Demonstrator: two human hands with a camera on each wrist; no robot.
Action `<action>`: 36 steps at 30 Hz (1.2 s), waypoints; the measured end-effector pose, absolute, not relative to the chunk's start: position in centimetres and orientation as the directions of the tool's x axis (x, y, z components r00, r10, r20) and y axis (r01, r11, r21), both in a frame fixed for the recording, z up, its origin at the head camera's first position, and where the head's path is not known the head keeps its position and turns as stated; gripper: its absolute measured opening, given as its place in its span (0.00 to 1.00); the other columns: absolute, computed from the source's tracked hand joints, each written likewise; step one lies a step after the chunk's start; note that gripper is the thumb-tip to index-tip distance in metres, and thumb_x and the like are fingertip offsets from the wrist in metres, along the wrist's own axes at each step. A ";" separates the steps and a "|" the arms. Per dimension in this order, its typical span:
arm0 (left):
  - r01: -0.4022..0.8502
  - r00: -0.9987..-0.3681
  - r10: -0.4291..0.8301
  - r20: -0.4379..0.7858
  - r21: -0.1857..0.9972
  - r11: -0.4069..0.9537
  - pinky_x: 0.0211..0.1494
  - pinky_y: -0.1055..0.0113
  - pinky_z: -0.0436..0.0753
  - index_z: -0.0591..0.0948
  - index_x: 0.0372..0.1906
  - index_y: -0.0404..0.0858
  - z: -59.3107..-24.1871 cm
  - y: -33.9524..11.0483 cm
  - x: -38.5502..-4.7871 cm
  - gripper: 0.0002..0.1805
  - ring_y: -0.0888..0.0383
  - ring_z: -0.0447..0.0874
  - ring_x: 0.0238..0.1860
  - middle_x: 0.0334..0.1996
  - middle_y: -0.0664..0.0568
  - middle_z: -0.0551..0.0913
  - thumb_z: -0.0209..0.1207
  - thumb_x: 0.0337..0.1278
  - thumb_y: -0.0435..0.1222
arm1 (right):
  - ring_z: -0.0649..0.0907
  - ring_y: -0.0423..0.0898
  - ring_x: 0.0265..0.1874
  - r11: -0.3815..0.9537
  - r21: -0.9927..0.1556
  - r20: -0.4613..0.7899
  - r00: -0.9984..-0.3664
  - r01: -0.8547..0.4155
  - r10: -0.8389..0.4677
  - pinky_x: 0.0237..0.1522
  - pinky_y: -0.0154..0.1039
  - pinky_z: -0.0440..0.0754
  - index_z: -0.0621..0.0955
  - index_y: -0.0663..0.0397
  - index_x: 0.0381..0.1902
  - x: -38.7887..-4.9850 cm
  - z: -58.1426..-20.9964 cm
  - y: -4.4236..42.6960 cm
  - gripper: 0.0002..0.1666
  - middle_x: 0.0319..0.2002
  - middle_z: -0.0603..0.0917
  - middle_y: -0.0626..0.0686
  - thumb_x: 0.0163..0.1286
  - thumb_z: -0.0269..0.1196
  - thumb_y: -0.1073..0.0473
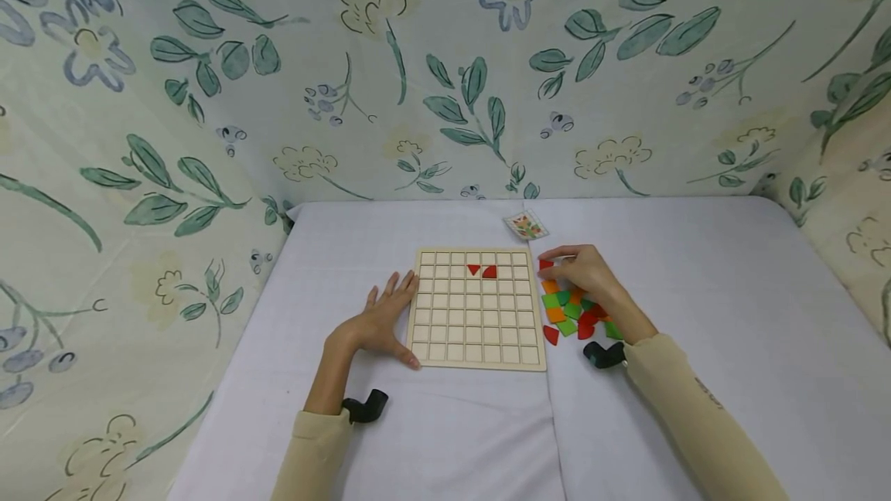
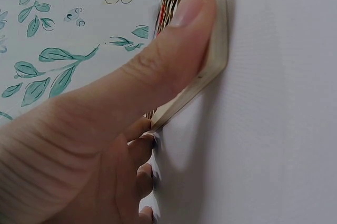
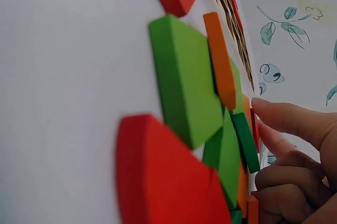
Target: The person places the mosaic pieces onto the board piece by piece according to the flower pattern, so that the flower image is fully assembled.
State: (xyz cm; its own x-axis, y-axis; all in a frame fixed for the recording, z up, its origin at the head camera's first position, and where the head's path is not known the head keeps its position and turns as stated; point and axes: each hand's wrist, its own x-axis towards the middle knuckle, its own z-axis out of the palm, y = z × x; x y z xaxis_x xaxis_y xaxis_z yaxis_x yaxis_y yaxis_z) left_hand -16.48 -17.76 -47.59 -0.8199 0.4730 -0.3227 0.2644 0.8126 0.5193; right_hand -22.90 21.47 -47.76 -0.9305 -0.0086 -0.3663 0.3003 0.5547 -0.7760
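Note:
A wooden grid board (image 1: 476,366) lies on the white cloth, with a red triangle (image 1: 474,269) and a red rounded piece (image 1: 490,272) in cells of an upper row. My left hand (image 1: 379,325) is spread at the board's left side; its thumb lies over the front-left corner, seen close in the left wrist view. Just right of the board, my right hand (image 1: 588,273) pinches a red piece (image 1: 546,264) between thumb and index finger, its other fingers curled. The fingers partly hide that piece. Below this hand is a pile of pieces, including a green one (image 3: 187,82).
A small patterned card (image 1: 526,226) lies behind the board's back-right corner. Red, orange and green pieces lie loosely together, some overlapping, along the board's right side; a red one (image 1: 551,335) is nearest the front. A floral cloth (image 1: 473,99) hangs behind the table.

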 end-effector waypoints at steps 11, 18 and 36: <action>0.272 -0.822 0.473 -0.317 0.510 0.816 0.85 0.38 0.30 0.39 0.85 0.39 -47.6 -17.7 -16.4 0.85 0.43 0.23 0.85 0.86 0.48 0.32 0.85 0.25 0.54 | 0.73 0.49 0.30 0.555 -0.775 -0.357 -0.934 0.302 0.009 0.30 0.34 0.70 0.84 0.51 0.62 -22.8 -47.7 21.8 0.25 0.25 0.70 0.49 0.67 0.71 0.56; 0.271 -0.823 0.473 -0.315 0.515 0.813 0.85 0.37 0.30 0.40 0.85 0.39 -47.5 -17.6 -16.4 0.84 0.42 0.24 0.85 0.86 0.48 0.33 0.86 0.25 0.54 | 0.72 0.49 0.26 0.542 -0.779 -0.357 -0.934 0.317 0.033 0.26 0.34 0.69 0.82 0.51 0.64 -22.6 -47.5 22.2 0.26 0.22 0.68 0.49 0.68 0.70 0.56; 0.272 -0.822 0.477 -0.312 0.521 0.809 0.85 0.37 0.30 0.40 0.85 0.38 -47.4 -17.7 -16.5 0.84 0.42 0.24 0.85 0.86 0.47 0.33 0.86 0.25 0.54 | 0.73 0.51 0.41 0.534 -0.770 -0.368 -0.927 0.349 0.075 0.32 0.34 0.69 0.84 0.52 0.62 -22.7 -47.9 21.7 0.26 0.38 0.71 0.56 0.68 0.72 0.53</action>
State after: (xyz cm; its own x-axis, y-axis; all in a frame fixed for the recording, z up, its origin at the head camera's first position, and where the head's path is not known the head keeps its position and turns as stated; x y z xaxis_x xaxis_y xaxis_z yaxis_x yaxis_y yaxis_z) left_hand -16.45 -17.68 -47.44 -0.8216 0.4770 -0.3122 0.2717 0.8091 0.5210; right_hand -22.72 21.69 -47.91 -0.9267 0.0753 -0.3683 0.3494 0.5337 -0.7701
